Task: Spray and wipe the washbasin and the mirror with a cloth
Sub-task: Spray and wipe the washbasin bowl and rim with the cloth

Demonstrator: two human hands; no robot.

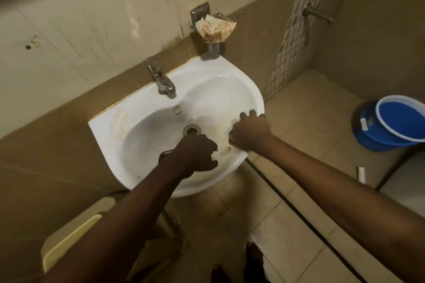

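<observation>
I am on the basin step: both of my hands are down in the white ceramic washbasin on the tiled wall. My left hand is curled tight around a small dark object with a pale nozzle-like tip, likely the sprayer. My right hand presses, fingers bent, on the yellow-stained right inner wall; a cloth beneath it I cannot tell. No mirror is visible. Next I judge the stain needs firm scrubbing toward the metal drain.
</observation>
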